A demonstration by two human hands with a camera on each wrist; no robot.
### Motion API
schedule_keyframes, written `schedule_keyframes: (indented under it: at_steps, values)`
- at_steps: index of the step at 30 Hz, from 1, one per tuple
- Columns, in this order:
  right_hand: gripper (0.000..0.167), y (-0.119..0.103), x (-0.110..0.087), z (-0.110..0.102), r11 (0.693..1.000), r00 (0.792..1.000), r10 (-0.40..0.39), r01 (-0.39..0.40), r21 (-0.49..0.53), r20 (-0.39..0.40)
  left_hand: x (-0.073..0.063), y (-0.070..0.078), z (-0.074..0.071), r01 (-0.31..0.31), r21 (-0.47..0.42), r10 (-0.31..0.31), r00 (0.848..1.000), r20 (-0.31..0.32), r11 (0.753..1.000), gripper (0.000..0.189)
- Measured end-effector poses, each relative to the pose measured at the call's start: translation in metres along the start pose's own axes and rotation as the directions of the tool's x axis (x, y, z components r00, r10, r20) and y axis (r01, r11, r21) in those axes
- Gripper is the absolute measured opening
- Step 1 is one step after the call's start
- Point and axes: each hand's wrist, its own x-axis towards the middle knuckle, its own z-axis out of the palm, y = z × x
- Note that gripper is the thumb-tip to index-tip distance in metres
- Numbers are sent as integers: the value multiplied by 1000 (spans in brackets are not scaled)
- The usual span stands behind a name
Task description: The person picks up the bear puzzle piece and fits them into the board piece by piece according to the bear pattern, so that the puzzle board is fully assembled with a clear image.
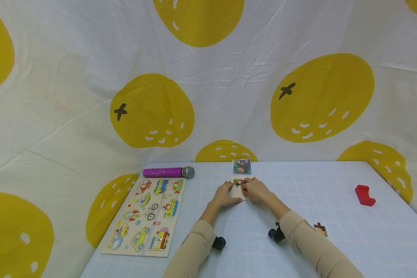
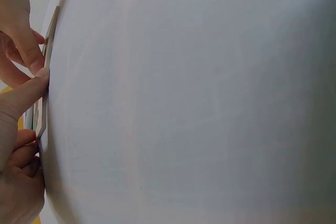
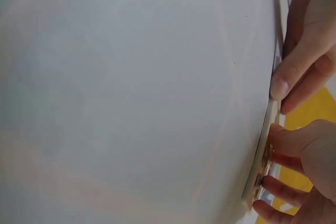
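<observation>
The small puzzle board lies between the left hand, fingers gripping its edge, and right hand, whose grip is unclear.

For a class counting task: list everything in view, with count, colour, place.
Glittery microphone: one, purple, back left.
Flat wooden vehicle puzzle: one, beige, left.
Square bear card: one, brown-blue, back centre.
Small square board: one, cream, centre.
Notched block: one, red, right.
Jigsaw piece: one, brown-orange, front right.
Tabletop: one, pale blue, below.
Fruit-print cloth: one, white-yellow, behind.
Wrist devices: two, black, front.
Sleeves: two, beige, front.
Left hand: one, gripping board.
Right hand: one, touching board.
</observation>
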Motion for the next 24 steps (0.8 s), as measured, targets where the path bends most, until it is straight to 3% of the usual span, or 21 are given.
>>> schedule_keyframes:
  at_steps: [7,17,24]
  values:
    - [22,-2,-2,2,999,999,36,-35,-33,34,-1,1,0,5,-5,-5,1000,-4,1000,76]
    - [19,-3,0,-4,997,994,73,-73,8,82,0,4,1,-5,-4,6,1000,12,1000,77]
    - [29,-3,-2,0,999,998,52,-53,8,34,0,2,0,16,1,-16,1000,9,1000,76]
